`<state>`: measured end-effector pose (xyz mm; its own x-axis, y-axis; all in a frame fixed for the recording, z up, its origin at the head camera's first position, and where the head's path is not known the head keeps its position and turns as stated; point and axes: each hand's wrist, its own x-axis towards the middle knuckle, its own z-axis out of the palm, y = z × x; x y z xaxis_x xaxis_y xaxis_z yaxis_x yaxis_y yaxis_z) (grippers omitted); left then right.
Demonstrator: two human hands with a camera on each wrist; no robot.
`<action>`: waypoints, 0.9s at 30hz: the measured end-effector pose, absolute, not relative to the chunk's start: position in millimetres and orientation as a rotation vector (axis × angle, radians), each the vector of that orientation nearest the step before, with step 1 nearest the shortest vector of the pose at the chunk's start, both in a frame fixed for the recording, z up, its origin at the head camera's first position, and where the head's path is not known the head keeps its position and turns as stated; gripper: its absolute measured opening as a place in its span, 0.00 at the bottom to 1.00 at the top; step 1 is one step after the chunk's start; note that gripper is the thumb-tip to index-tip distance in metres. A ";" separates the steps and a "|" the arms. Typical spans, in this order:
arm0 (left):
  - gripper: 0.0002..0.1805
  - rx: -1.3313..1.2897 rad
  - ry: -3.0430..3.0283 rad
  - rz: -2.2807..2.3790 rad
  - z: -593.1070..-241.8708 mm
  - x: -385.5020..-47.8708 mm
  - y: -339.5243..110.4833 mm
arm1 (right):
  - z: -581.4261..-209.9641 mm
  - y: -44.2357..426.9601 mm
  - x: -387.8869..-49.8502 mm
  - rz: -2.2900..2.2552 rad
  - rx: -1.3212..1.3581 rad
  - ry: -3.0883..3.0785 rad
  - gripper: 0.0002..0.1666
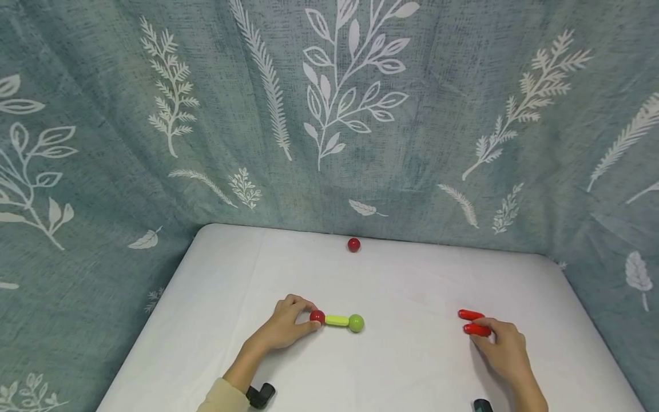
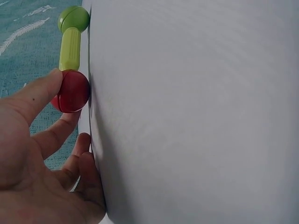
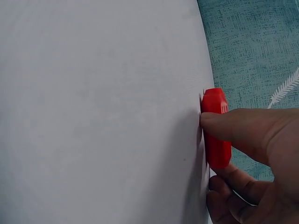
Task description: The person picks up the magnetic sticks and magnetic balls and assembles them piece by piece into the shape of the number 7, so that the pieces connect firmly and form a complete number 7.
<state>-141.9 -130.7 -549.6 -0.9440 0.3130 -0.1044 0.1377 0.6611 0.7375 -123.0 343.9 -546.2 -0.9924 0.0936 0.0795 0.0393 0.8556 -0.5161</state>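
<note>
Leafy teal fabric (image 1: pixel 216 86) hangs behind your white worktop (image 1: pixel 412 286). Your left hand (image 1: pixel 284 325) pinches a red ball (image 1: pixel 317 317) between its fingers, and that's joined to a yellow rod (image 1: pixel 337 321) with a green ball (image 1: pixel 356 323) on the other end, around mid-worktop. Your right hand's (image 1: pixel 503 349) fingers pinch a red rod (image 1: pixel 476 329) off to the right, second red rod (image 1: pixel 469 315) just beside it. Loose red ball (image 1: pixel 353 245) sits near the far edge.

White-covered table (image 1: pixel 407 286) before me, far corners rounded. Loose red ball (image 1: pixel 353 245) at 12 o'clock, near far edge. Farther red rod (image 1: pixel 469 315) at 3 o'clock. Green ball (image 1: pixel 356 323), joined to yellow-green bar (image 1: pixel 337 321), near centre.
</note>
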 end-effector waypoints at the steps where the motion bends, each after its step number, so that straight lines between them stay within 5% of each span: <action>1: 0.25 0.368 2.657 1.148 -549.7 -141.8 -130.8 | -545.8 343.2 -122.6 0.802 -0.115 -2.939 0.20; 14: 0.24 0.353 2.661 1.151 -550.2 -141.6 -129.7 | -540.7 329.7 -116.3 0.818 -0.163 -2.998 0.21; 27: 0.24 0.354 2.650 1.153 -549.5 -142.9 -129.8 | -536.0 258.8 -100.4 0.933 0.118 -2.949 0.16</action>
